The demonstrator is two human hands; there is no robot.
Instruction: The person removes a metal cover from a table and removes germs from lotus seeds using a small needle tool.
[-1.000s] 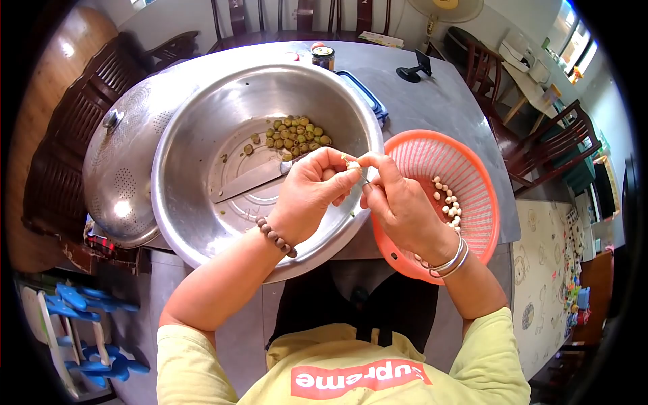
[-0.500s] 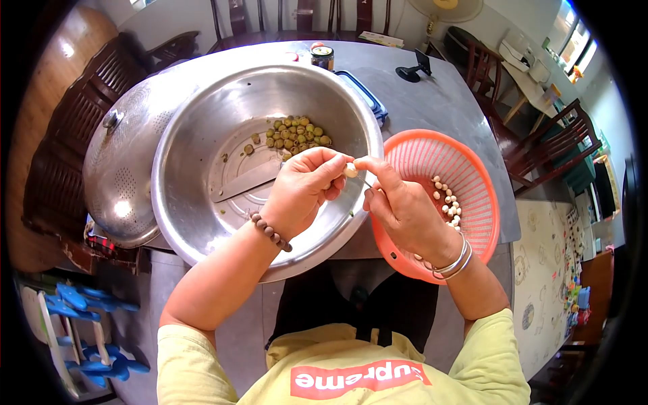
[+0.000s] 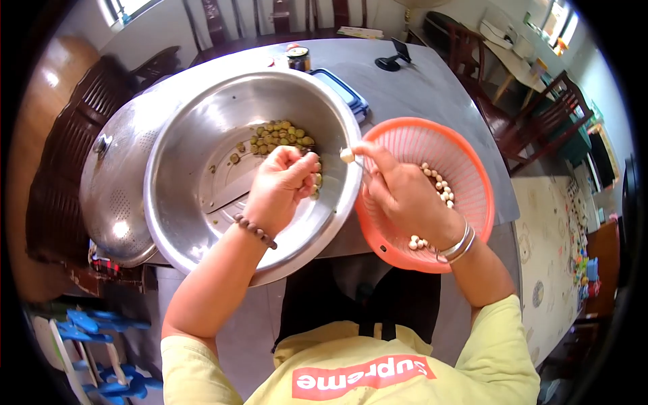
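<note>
Over the large steel basin (image 3: 182,128), my left hand (image 3: 280,185) is closed, its fingers curled; anything inside them is hidden. My right hand (image 3: 408,196) grips a thin metal pick (image 3: 363,167), with a pale round seed (image 3: 347,155) at its tip beside the index finger. Green round pieces (image 3: 273,135) lie in the basin, next to a broad knife blade (image 3: 233,189) partly behind my left hand. Below and right of my right hand, the orange plastic basket (image 3: 476,169) holds several white seeds (image 3: 442,187).
A perforated steel lid (image 3: 115,189) lies left of the basin. Behind the basin are a dark jar (image 3: 298,59), a blue-rimmed container (image 3: 344,91) and a black stand (image 3: 388,64). Wooden chairs (image 3: 550,121) surround the grey table (image 3: 432,88).
My hands have moved apart. The pale seed has left my left fingers and is now on the pick in my right hand. The whole view has shifted slightly.
</note>
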